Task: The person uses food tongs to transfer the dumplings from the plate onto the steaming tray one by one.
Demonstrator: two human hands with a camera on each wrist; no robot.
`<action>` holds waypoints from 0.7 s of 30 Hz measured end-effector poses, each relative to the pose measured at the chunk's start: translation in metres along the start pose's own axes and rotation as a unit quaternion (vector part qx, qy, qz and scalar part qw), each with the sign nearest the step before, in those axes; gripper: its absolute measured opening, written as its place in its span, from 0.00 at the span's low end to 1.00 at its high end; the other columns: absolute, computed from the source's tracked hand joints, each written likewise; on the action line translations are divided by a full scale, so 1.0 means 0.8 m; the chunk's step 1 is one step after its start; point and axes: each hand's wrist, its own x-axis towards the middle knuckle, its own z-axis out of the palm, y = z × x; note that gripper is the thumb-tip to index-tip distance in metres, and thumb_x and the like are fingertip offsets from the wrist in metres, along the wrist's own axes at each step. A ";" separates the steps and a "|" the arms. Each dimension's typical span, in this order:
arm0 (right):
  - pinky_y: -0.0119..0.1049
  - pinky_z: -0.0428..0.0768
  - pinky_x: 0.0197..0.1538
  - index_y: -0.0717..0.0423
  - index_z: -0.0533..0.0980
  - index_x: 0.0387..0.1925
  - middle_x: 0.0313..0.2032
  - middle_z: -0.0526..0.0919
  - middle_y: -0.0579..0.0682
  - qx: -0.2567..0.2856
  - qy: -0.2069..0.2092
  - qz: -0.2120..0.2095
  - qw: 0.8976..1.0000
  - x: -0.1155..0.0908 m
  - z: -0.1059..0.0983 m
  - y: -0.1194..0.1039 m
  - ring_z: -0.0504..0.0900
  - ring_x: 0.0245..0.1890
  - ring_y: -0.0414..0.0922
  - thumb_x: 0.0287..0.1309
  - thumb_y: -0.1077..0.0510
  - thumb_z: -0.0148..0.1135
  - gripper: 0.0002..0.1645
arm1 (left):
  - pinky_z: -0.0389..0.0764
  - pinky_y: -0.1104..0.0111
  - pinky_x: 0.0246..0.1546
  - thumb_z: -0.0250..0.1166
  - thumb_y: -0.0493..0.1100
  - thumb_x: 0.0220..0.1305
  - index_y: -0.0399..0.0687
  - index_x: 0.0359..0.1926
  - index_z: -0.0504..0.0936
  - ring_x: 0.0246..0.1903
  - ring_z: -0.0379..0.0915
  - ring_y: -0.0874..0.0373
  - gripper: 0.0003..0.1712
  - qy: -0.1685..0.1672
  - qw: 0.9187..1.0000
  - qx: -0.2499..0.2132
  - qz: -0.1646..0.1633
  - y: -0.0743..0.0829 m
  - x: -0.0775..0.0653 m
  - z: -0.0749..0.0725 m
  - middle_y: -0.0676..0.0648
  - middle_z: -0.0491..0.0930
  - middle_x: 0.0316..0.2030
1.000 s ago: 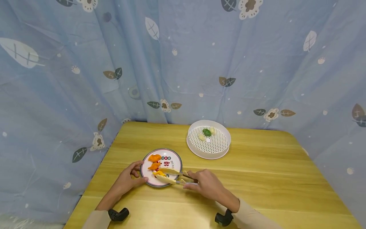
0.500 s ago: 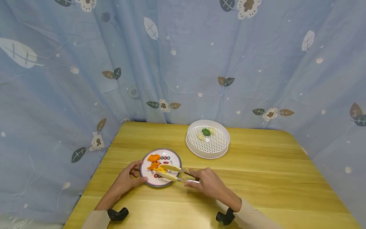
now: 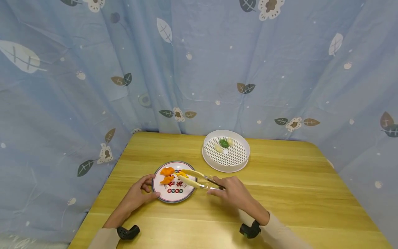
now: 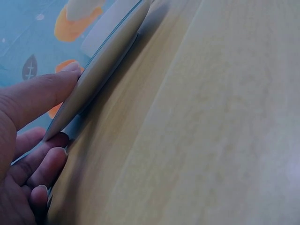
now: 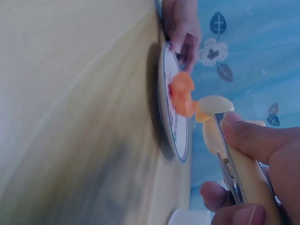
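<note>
- Plate (image 3: pixel 175 196): set on wooden table (image 3: pixel 280 180), used as ref. below.
- L hand (image 3: pixel 138 195): placed at plate's L edge; rim gripped btwn thumb (on top) & curled fingers (below, per L wrist view).
- R hand (image 3: pixel 234 191): held just R of plate; tongs (image 3: pixel 189 181) gripped btwn thumb & curled fingers, tips pointed over plate.
- Yellow pc (image 3: pixel 181 175): caught btwn tong tips, over upper-R part of plate; held off plate surface per R wrist view.
- Upper orange pc (image 3: pixel 167 171) & lower orange pc (image 3: pixel 167 180): laid on plate's L half, one just beside the other, both L of yellow pc.
- Perforated white tray (image 3: pixel 234 156): set beyond plate, to its R, apart from it. Green pc (image 3: pixel 224 143) & pale pcs (image 3: pixel 218 148) contained.
- Blue curtain (image 3: pixel 211 62): hung behind table, well beyond plate; leaf/flower print seen.
</note>
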 end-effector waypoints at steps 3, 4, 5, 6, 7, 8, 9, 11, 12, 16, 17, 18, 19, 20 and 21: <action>0.28 0.61 0.23 0.51 0.86 0.46 0.18 0.62 0.34 0.003 0.018 -0.003 1.000 0.002 -0.005 0.008 0.59 0.19 0.31 0.59 0.38 0.72 0.24 | 0.70 0.67 0.40 0.82 0.47 0.54 0.50 0.70 0.71 0.43 0.67 0.51 0.45 -0.002 1.000 -0.002 0.001 0.001 0.000 0.000 0.44 0.75 0.53; 0.29 0.62 0.23 0.50 0.86 0.46 0.18 0.63 0.34 0.005 0.024 -0.004 1.000 0.002 -0.007 0.010 0.60 0.19 0.31 0.59 0.38 0.72 0.23 | 0.70 0.67 0.40 0.82 0.47 0.54 0.50 0.70 0.72 0.43 0.67 0.51 0.45 -0.002 1.000 -0.002 0.002 0.001 0.000 0.000 0.44 0.75 0.53; 0.29 0.63 0.24 0.50 0.86 0.44 0.19 0.63 0.34 0.006 0.029 -0.003 1.000 0.003 -0.009 0.013 0.61 0.20 0.32 0.58 0.39 0.72 0.22 | 0.70 0.67 0.39 0.82 0.47 0.54 0.49 0.70 0.72 0.43 0.67 0.51 0.45 -0.002 1.000 -0.002 0.003 0.001 0.000 -0.001 0.43 0.75 0.53; 0.29 0.63 0.25 0.50 0.86 0.42 0.19 0.63 0.34 0.008 0.033 -0.002 0.999 0.003 -0.012 0.015 0.61 0.21 0.32 0.58 0.39 0.72 0.21 | 0.70 0.67 0.39 0.82 0.48 0.54 0.50 0.70 0.72 0.43 0.67 0.51 0.45 -0.003 1.000 -0.002 0.004 0.001 0.001 -0.001 0.44 0.75 0.53; 0.30 0.64 0.26 0.50 0.86 0.41 0.20 0.64 0.34 0.011 0.037 -0.001 0.999 0.004 -0.014 0.017 0.62 0.22 0.32 0.58 0.38 0.73 0.21 | 0.70 0.67 0.39 0.82 0.48 0.54 0.50 0.70 0.72 0.43 0.67 0.51 0.45 -0.004 1.000 -0.001 0.003 0.001 0.001 -0.001 0.44 0.75 0.53; 0.30 0.64 0.26 0.50 0.86 0.42 0.20 0.64 0.34 0.011 0.039 0.002 0.999 0.004 -0.016 0.019 0.62 0.21 0.32 0.58 0.38 0.72 0.22 | 0.70 0.67 0.40 0.82 0.48 0.54 0.50 0.70 0.72 0.43 0.67 0.51 0.45 -0.003 1.000 -0.001 0.002 0.000 0.001 -0.001 0.44 0.75 0.53; 0.30 0.64 0.26 0.50 0.87 0.44 0.19 0.64 0.34 0.013 0.041 0.006 0.999 0.004 -0.018 0.021 0.62 0.21 0.32 0.58 0.38 0.72 0.23 | 0.70 0.67 0.40 0.82 0.49 0.54 0.51 0.70 0.72 0.43 0.67 0.51 0.45 -0.003 1.000 0.000 0.000 0.000 0.001 -0.001 0.44 0.75 0.53; 0.31 0.63 0.26 0.50 0.86 0.43 0.18 0.63 0.34 0.010 0.043 0.013 0.999 0.005 -0.022 0.025 0.61 0.21 0.32 0.58 0.37 0.72 0.23 | 0.70 0.67 0.40 0.82 0.49 0.54 0.52 0.70 0.72 0.43 0.67 0.51 0.45 -0.002 1.000 0.002 -0.004 0.000 0.002 -0.001 0.44 0.75 0.53; 0.31 0.64 0.26 0.51 0.87 0.46 0.18 0.65 0.34 0.009 0.046 0.018 0.999 0.005 -0.025 0.028 0.61 0.20 0.32 0.58 0.38 0.73 0.24 | 0.70 0.67 0.41 0.82 0.50 0.54 0.52 0.70 0.72 0.43 0.67 0.51 0.45 -0.002 1.000 0.003 -0.006 0.000 0.002 -0.001 0.44 0.75 0.53; 0.30 0.65 0.24 0.54 0.84 0.58 0.18 0.71 0.34 0.003 0.055 0.035 0.998 0.004 -0.035 0.038 0.60 0.17 0.31 0.59 0.39 0.73 0.32 | 0.71 0.67 0.40 0.82 0.49 0.54 0.51 0.70 0.72 0.43 0.68 0.51 0.45 0.000 1.000 0.000 -0.008 0.001 0.001 -0.001 0.44 0.75 0.53; 0.30 0.65 0.23 0.55 0.84 0.58 0.18 0.72 0.35 0.002 0.056 0.038 0.998 0.004 -0.038 0.040 0.60 0.17 0.31 0.59 0.40 0.73 0.32 | 0.71 0.66 0.40 0.82 0.48 0.54 0.50 0.70 0.72 0.43 0.67 0.51 0.45 -0.001 1.000 -0.002 -0.007 0.001 0.001 -0.001 0.44 0.75 0.53; 0.30 0.64 0.23 0.56 0.82 0.60 0.18 0.73 0.35 0.001 0.057 0.044 0.997 0.004 -0.041 0.043 0.59 0.16 0.30 0.59 0.40 0.73 0.34 | 0.71 0.66 0.40 0.82 0.48 0.54 0.50 0.70 0.72 0.43 0.67 0.51 0.44 -0.002 1.000 -0.003 -0.006 0.001 0.001 -0.001 0.43 0.74 0.53; 0.30 0.63 0.22 0.57 0.82 0.60 0.17 0.72 0.35 -0.001 0.055 0.049 0.997 0.004 -0.044 0.045 0.57 0.15 0.30 0.60 0.40 0.72 0.34 | 0.71 0.66 0.41 0.82 0.48 0.54 0.50 0.70 0.72 0.43 0.67 0.51 0.44 -0.003 1.000 -0.004 -0.006 0.001 0.001 -0.001 0.43 0.74 0.53; 0.30 0.62 0.21 0.58 0.81 0.60 0.15 0.71 0.35 0.000 0.054 0.055 0.997 0.004 -0.046 0.048 0.55 0.15 0.31 0.60 0.39 0.72 0.35 | 0.71 0.66 0.41 0.82 0.48 0.54 0.50 0.70 0.72 0.43 0.67 0.51 0.44 -0.003 1.000 -0.004 -0.005 0.001 0.001 -0.001 0.43 0.74 0.53; 0.30 0.61 0.21 0.59 0.81 0.60 0.15 0.70 0.35 -0.001 0.055 0.060 0.997 0.004 -0.050 0.050 0.54 0.15 0.31 0.60 0.39 0.72 0.36 | 0.71 0.66 0.41 0.82 0.48 0.54 0.50 0.70 0.72 0.43 0.67 0.51 0.44 -0.003 1.000 -0.004 -0.005 0.002 0.001 -0.001 0.43 0.74 0.53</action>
